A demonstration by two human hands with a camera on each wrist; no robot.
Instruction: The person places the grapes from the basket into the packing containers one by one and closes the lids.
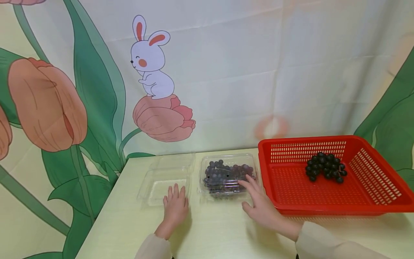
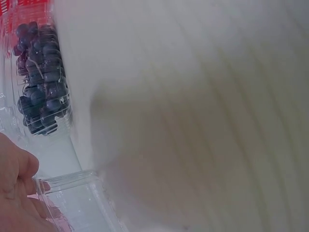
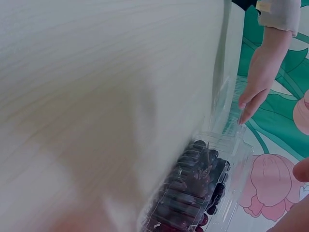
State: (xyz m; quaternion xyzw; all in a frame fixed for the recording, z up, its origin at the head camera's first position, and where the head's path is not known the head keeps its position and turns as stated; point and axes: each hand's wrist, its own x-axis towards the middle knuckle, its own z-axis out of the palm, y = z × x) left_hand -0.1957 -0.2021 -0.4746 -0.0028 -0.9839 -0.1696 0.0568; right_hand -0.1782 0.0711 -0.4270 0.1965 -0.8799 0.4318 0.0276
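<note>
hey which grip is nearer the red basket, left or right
Right. The right grip is just left of the red basket; the left grip is farther left, at the empty clear container.

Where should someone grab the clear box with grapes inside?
I'd hold the grape box by its left and right end walls, coming from above: it sits flat, and the red basket stands close on its right, probably leaving little room for sideways reaching there.
</note>
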